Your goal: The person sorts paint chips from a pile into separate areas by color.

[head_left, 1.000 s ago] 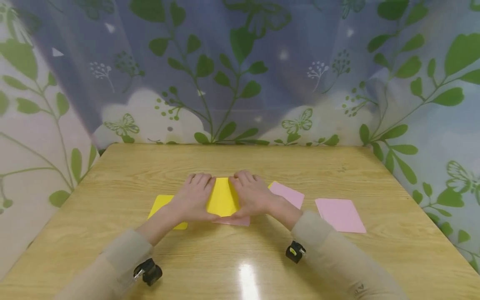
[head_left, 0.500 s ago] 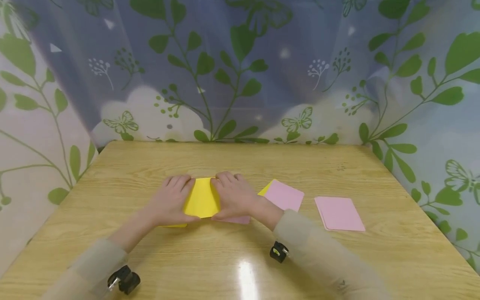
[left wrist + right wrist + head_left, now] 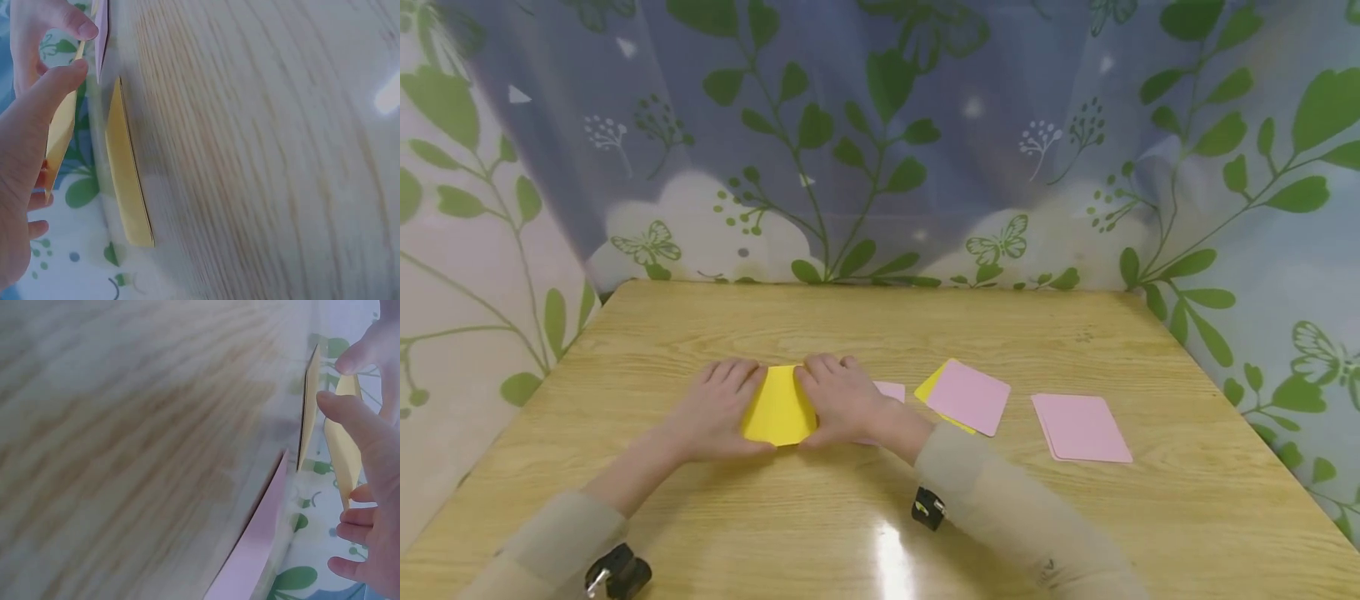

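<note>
Both hands hold one yellow card (image 3: 778, 407) by its opposite sides, raised off the table and slightly bowed. My left hand (image 3: 718, 408) grips its left side, thumb at the near edge and fingers at the far edge. On the other side, my right hand (image 3: 842, 400) pinches it the same way. Below the held card, a low stack of yellow cards (image 3: 128, 181) lies on the table in the left wrist view; the hands cover it in the head view. A pink card (image 3: 891, 390) shows partly behind the right hand.
Right of the hands, a pink card (image 3: 973, 396) overlaps a yellow card (image 3: 932, 385). Farther right lies a small stack of pink cards (image 3: 1082, 427). The wooden table (image 3: 880, 321) ends at a leaf-patterned curtain (image 3: 880, 192).
Both hands have carried the yellow card to the left, from over the middle pink card to over the yellow stack. More of the pink and yellow cards at right is now uncovered.
</note>
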Motion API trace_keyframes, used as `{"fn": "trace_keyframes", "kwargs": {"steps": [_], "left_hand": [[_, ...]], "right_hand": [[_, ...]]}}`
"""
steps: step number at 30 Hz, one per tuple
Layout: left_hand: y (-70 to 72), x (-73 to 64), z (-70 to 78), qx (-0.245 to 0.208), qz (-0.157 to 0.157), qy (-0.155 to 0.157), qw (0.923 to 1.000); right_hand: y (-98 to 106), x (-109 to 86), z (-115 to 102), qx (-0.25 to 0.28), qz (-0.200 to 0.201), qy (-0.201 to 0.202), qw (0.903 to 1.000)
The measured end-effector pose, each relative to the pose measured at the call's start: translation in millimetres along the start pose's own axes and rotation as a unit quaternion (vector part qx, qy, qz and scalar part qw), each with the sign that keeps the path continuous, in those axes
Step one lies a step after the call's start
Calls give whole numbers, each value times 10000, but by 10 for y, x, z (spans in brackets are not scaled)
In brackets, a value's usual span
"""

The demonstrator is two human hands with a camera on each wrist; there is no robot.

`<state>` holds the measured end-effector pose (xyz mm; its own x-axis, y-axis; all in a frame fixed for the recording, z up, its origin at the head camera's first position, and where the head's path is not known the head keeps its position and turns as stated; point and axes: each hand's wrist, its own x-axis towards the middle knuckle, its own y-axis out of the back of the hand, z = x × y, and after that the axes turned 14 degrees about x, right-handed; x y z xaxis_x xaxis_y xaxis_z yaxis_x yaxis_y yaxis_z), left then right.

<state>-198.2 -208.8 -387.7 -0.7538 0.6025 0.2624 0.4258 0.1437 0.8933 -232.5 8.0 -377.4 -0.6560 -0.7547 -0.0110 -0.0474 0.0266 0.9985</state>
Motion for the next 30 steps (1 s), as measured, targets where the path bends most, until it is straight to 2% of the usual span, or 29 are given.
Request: {"fn": "trace_keyframes", "kwargs": {"steps": [8,15,21,30], "left_hand": [[-24,-85,-63,-63,-306,236,9992],[19,-140,-143,14,-449,265,9986],[37,-162,-245,-285,-693,160,9971],[-45,-192,-333,-474,-1033,-34,9935]], "right_hand": [[-15,66,-92,-235,-5,-102,9997],[-58,178,-148,-154,19,-63,9999],[-47,266,-219,-7,-227,-203,9995],[-117,324,-322,136,-447,-561,9973]]}}
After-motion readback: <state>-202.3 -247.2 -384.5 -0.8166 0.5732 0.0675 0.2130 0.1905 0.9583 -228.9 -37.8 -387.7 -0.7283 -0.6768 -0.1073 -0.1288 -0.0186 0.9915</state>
